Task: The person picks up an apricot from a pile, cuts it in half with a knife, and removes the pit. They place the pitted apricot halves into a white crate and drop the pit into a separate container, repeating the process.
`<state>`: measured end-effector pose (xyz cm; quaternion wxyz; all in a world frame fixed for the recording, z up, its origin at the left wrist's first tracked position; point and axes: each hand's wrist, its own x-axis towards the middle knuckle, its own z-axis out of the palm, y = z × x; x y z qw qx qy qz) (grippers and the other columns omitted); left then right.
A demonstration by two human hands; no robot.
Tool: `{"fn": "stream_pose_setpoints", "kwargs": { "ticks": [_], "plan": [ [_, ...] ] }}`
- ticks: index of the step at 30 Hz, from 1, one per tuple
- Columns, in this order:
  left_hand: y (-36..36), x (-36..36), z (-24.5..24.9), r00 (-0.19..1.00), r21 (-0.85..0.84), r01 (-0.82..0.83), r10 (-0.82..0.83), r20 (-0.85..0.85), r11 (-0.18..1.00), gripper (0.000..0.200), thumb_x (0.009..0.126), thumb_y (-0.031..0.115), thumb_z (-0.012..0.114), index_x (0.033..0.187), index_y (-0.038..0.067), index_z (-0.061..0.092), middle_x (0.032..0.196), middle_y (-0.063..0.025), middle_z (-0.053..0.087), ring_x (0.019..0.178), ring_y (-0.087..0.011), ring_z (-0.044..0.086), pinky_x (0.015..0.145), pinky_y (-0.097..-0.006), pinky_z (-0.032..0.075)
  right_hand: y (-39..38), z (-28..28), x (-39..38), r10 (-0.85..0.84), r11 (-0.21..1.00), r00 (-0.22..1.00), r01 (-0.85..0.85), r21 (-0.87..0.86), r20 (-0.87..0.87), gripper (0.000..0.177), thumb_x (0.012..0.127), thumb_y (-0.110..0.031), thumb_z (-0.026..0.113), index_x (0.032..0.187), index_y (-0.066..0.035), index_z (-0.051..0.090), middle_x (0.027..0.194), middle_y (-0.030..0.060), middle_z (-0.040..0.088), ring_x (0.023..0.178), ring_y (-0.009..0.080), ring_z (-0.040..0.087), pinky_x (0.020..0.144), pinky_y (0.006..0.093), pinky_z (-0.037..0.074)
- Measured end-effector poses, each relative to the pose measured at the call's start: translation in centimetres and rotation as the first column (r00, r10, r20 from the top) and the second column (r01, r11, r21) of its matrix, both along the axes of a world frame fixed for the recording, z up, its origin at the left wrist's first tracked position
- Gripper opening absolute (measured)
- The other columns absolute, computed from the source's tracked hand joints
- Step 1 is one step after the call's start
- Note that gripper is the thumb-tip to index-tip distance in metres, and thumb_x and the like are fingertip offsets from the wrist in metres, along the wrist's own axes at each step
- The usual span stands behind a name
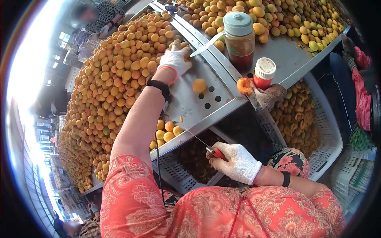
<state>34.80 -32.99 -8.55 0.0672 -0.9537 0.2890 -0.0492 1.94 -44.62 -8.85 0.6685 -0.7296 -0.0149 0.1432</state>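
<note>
My left hand [174,61], in a white glove, reaches to the edge of a big heap of apricots [123,59] on the metal table. Its fingers are apart and touch the fruit; I see nothing gripped in them. My right hand [236,160], gloved too, is closed around the red handle of a knife [217,154] in front of my body. The thin blade points up and left toward the table edge. One loose apricot [199,85] lies right of my left hand, near several round holes. A few more apricots [168,134] sit by the near edge.
A drink bottle [239,43] and a red bottle with a white cap [265,73] stand on the divider. Beside them another person's soiled glove [270,96] is at a cut apricot [244,85]. Crates [325,131] stand below; a co-worker [101,18] is at far left.
</note>
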Motion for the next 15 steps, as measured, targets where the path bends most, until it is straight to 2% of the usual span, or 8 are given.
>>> {"fn": "stream_pose_setpoints", "kwargs": {
  "ticks": [2,4,7,9,10,11,13,15],
  "plan": [
    [0.8,0.0,0.2,0.998,-0.024,-0.010,0.008,-0.069,1.000,0.056,0.082,0.033,0.064,0.136,0.024,0.056,0.142,-0.0106,0.048,0.121,-0.0407,0.054,0.103,-0.0443,0.046,-0.1,0.0,0.0,-0.006,1.000,1.000,0.006,0.025,-0.013,0.023,0.086,-0.022,0.066,0.097,-0.003,0.062,0.086,0.0239,0.066,0.086,0.0426,0.066,0.072,0.0448,0.051],
    [1.7,-1.4,1.0,0.991,-0.001,-0.033,0.033,-0.134,0.999,0.046,0.082,0.032,0.065,0.125,0.019,0.059,0.133,-0.0123,0.051,0.116,-0.0394,0.056,0.096,-0.0454,0.049,-0.3,0.5,0.2,0.022,1.000,0.996,-0.023,-0.010,-0.089,0.019,0.087,-0.009,0.066,0.105,-0.002,0.065,0.086,0.0099,0.069,0.080,0.0147,0.066,0.075,0.0313,0.053],
    [4.1,-4.0,3.5,0.965,-0.037,-0.066,0.055,-0.257,0.997,0.042,0.082,0.030,0.065,0.121,0.017,0.059,0.123,-0.0129,0.058,0.111,-0.0364,0.060,0.092,-0.0434,0.050,-0.2,0.2,0.4,0.035,0.998,0.999,-0.037,-0.043,-0.040,0.019,0.087,-0.008,0.066,0.105,-0.002,0.065,0.087,0.0093,0.069,0.080,0.0141,0.066,0.075,0.0305,0.053],
    [5.9,-4.5,4.9,0.922,0.224,-0.162,0.228,-0.312,0.961,0.037,0.086,0.033,0.059,0.118,0.014,0.058,0.124,-0.0125,0.061,0.113,-0.0335,0.061,0.093,-0.0432,0.050,-0.3,0.2,0.5,0.043,0.999,0.998,-0.044,-0.025,-0.045,0.019,0.087,-0.008,0.066,0.105,-0.002,0.065,0.087,0.0090,0.069,0.080,0.0139,0.066,0.075,0.0303,0.053],
    [6.7,-5.2,5.9,0.853,0.278,-0.239,0.338,-0.398,0.930,0.035,0.088,0.032,0.057,0.116,0.013,0.060,0.117,-0.0133,0.066,0.112,-0.0343,0.062,0.094,-0.0432,0.050,-0.3,0.1,0.5,0.046,0.999,0.998,-0.046,-0.010,-0.048,0.019,0.087,-0.008,0.065,0.105,-0.002,0.065,0.087,0.0088,0.069,0.080,0.0138,0.067,0.075,0.0301,0.053],
    [9.0,-4.6,5.8,0.864,0.274,-0.160,0.269,-0.426,0.948,0.032,0.089,0.031,0.056,0.112,0.011,0.065,0.106,-0.0131,0.069,0.096,-0.0302,0.068,0.082,-0.0407,0.055,-0.2,0.1,0.5,0.048,0.999,0.998,-0.048,-0.005,-0.052,0.019,0.087,-0.008,0.065,0.105,-0.002,0.065,0.087,0.0088,0.069,0.080,0.0138,0.067,0.075,0.0301,0.053],
    [9.5,-5.6,9.1,0.641,0.125,-0.439,0.408,-0.650,0.890,0.028,0.086,0.027,0.062,0.105,0.007,0.068,0.083,-0.0074,0.065,0.056,-0.0173,0.058,0.053,-0.0323,0.049,-0.2,0.1,0.4,0.011,0.999,0.999,-0.009,0.043,-0.033,0.023,0.086,-0.023,0.066,0.096,-0.003,0.062,0.088,0.0235,0.066,0.087,0.0428,0.065,0.073,0.0448,0.050],
    [10.9,-3.8,9.1,0.736,-0.017,-0.445,0.355,-0.576,0.895,0.027,0.088,0.024,0.063,0.104,0.005,0.070,0.075,-0.0032,0.061,0.045,-0.0096,0.047,0.043,-0.0272,0.041,-0.1,0.1,0.5,0.006,0.999,0.999,-0.004,0.045,-0.046,0.023,0.086,-0.023,0.066,0.097,-0.003,0.062,0.087,0.0235,0.065,0.087,0.0429,0.065,0.072,0.0447,0.050]
  ]
}}
